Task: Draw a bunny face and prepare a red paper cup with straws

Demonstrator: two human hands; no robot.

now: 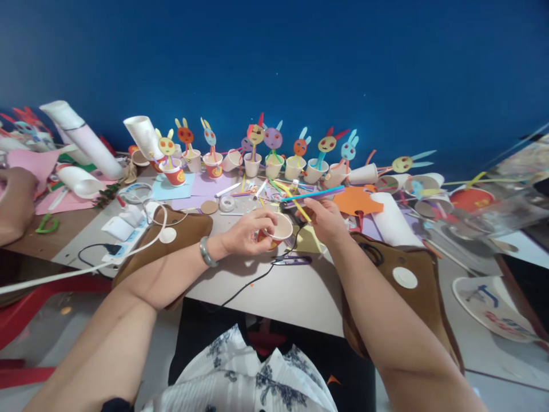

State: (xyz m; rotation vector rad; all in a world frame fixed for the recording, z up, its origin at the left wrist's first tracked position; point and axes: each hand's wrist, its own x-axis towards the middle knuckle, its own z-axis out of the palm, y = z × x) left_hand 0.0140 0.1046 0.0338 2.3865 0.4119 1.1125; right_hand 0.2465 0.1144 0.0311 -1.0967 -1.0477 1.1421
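Observation:
My left hand (253,232), with a bracelet at the wrist, grips a red and white paper cup (281,229) by its side; the cup's mouth tilts up toward me. In my right hand (323,217) are thin strips or straws: a blue one (323,193) pointing sideways and a yellow one (303,213) slanting down. The fingers partly hide how many there are. Just below the cup lie purple thread snips (294,260) on a black cord. A yellow paper sheet (306,240) is under the right hand.
Paper cups with rabbit faces, such as a purple one (273,137), line the blue wall. Brown pouches (407,309) lie at both sides. A power strip (128,237) with cables is at left. Another person's arm (15,206) rests at far left. Orange paper (358,200) lies right.

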